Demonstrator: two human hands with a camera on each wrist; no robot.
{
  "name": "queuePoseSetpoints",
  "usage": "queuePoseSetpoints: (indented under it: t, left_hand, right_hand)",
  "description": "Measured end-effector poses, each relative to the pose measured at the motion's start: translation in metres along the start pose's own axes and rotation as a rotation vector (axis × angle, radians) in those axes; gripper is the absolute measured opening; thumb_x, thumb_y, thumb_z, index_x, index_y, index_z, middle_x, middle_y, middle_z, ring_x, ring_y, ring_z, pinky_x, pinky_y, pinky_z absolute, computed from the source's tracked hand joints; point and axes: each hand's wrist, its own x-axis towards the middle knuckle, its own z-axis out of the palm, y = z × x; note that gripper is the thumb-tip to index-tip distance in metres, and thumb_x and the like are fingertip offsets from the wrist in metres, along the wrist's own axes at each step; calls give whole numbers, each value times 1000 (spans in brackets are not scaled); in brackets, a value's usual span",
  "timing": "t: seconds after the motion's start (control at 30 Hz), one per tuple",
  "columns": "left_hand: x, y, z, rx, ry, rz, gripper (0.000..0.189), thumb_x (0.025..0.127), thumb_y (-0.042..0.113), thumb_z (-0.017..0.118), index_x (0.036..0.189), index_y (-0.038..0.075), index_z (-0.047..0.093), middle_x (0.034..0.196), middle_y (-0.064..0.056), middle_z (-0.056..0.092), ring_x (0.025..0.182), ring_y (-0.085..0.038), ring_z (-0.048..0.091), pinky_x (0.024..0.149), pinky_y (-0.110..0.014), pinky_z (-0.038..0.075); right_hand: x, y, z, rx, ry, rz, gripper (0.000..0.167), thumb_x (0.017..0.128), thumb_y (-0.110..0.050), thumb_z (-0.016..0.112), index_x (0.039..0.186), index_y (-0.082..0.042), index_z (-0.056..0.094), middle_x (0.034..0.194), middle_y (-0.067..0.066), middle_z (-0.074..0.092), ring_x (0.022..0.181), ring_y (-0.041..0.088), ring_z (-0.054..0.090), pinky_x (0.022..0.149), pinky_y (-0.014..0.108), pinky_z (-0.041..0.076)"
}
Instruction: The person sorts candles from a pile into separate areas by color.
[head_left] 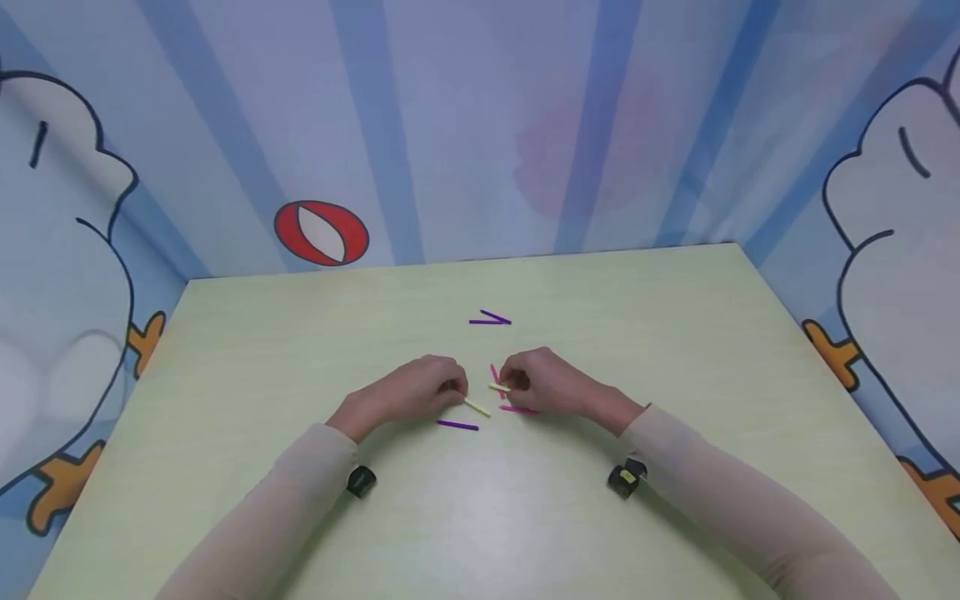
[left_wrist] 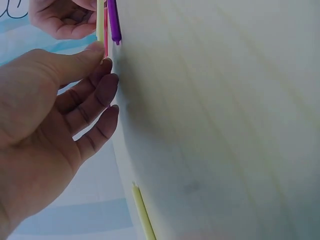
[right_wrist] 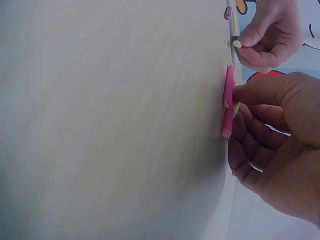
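Note:
My left hand (head_left: pixel 420 387) pinches a thin yellow candle (head_left: pixel 477 407) between thumb and forefinger, its free end slanting toward the middle. Opposite it, my right hand (head_left: pixel 551 382) holds a second yellow candle (head_left: pixel 498 387) by the fingertips. Two pink candles lie by the right hand, one (head_left: pixel 519 409) partly covered by the fingers and the other (head_left: pixel 493 372) behind the yellow one. A purple candle (head_left: pixel 457 426) rests on the table just in front of the left hand. Low in the left wrist view, another yellow candle (left_wrist: pixel 143 212) with a wick shows.
Two purple candles (head_left: pixel 491 317) lie touching in a narrow V beyond the hands. The pale table (head_left: pixel 480 533) meets a striped backdrop (head_left: pixel 480 125) at its far edge, with printed panels at both sides. A small black device (head_left: pixel 627 477) sits at each wrist.

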Motion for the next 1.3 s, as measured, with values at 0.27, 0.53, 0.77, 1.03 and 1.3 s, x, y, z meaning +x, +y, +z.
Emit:
queuePoseSetpoints:
  t: [0.27, 0.53, 0.77, 1.03, 1.3]
  left_hand:
    - [-6, -4, -5, 14, 55, -75, 4, 97, 12, 67, 99, 14, 70, 91, 7, 62, 84, -14, 55, 82, -31, 49]
    - [-22, -15, -10, 22, 115, -135, 6, 97, 13, 67, 103, 13, 69, 93, 4, 63, 85, -15, 55, 83, -34, 49]
    - [-38, -27, -13, 6, 155, -180, 5, 97, 12, 66, 101, 11, 69, 90, 3, 62, 82, -17, 54, 78, -34, 49]
    - [-51, -39, -16, -3, 194, -193, 4, 96, 9, 67, 99, 10, 69, 89, 2, 63, 81, -16, 55, 75, -33, 49]
    - [-62, -45, -22, -2, 219, -209, 4, 96, 9, 68, 100, 9, 69, 91, 1, 64, 83, -18, 56, 77, -34, 50]
  right_hand:
    - [-4, 2, -5, 12, 4, 15, 17, 85, -3, 75, 102, -1, 71, 84, -1, 63, 77, 13, 56, 72, 27, 51]
    - [-3, 0, -5, 29, 5, -19, 15, 84, -1, 74, 99, -1, 71, 82, -1, 62, 75, 13, 54, 70, 27, 50]
    - [0, 0, 0, 30, -21, 23, 16, 85, -3, 74, 100, -4, 71, 81, -3, 61, 75, 12, 54, 68, 26, 50]
    - [0, 1, 2, 28, -27, 18, 15, 87, -4, 74, 102, -5, 72, 84, -4, 63, 76, 12, 55, 70, 26, 51]
    - [1, 2, 2, 42, -20, 32, 16, 87, -5, 74, 103, -6, 71, 85, -3, 63, 78, 13, 56, 72, 26, 51]
